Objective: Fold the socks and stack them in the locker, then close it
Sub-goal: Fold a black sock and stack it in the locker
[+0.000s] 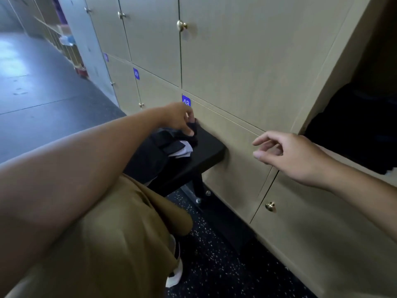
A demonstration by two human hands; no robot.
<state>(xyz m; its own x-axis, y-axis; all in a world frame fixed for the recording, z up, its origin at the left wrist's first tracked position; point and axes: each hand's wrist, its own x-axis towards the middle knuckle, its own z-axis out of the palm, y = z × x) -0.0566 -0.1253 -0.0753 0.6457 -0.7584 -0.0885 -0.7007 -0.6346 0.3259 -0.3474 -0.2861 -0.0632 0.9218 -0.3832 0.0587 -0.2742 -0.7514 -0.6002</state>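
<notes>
Picking a dark sock (192, 128) off the bench (211, 147), far end, against the locker fronts.

Left hand (179, 119) pinches the sock between thumb and fingers, above a dark pile (171, 145) with pale cloth showing, possibly more socks. Right hand (285, 153) hovers empty, fingers loosely spread, near the open locker (354, 130) at right, whose interior is too dark to read. Step in hand: gathering. Next likely needs both hands on the sock to fold it.
</notes>
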